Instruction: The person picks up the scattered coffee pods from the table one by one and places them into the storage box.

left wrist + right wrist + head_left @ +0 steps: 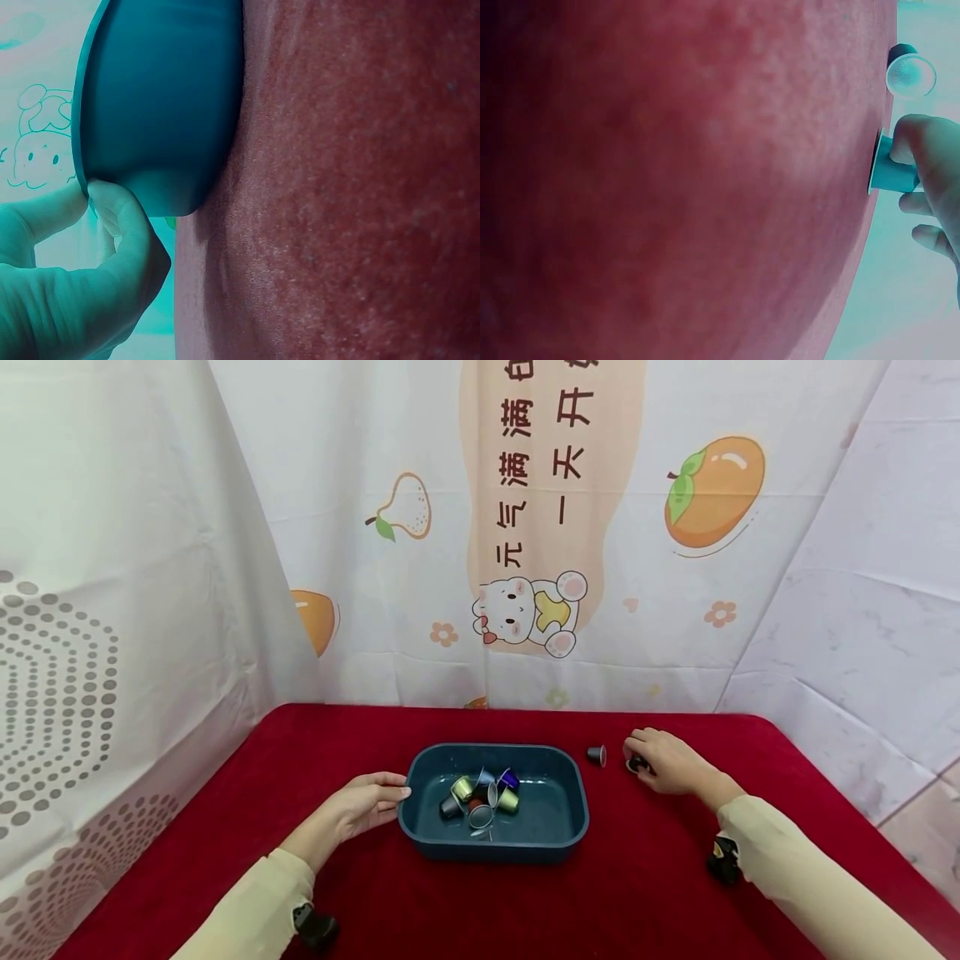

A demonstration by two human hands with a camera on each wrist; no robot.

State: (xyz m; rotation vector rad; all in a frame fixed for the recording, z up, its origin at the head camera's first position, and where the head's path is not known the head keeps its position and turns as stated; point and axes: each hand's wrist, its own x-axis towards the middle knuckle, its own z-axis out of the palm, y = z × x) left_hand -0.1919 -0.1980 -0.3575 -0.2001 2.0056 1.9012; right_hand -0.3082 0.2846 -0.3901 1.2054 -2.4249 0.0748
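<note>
A dark blue rectangular basin stands on the red cloth, with several coffee capsules of mixed colours heaped inside. At its left end my left hand pinches the rim between thumb and fingers; the left wrist view shows this grip on the basin wall up close. To the right of the basin, my right hand grips a dark coffee capsule by its sides, its wide flange down at the cloth. Another dark capsule lies on its side between that hand and the basin, pale lid facing right.
Red cloth covers the table. Behind it hangs a white printed curtain, and more curtains close off the left and right sides. Dark wrist cameras are strapped near both cuffs.
</note>
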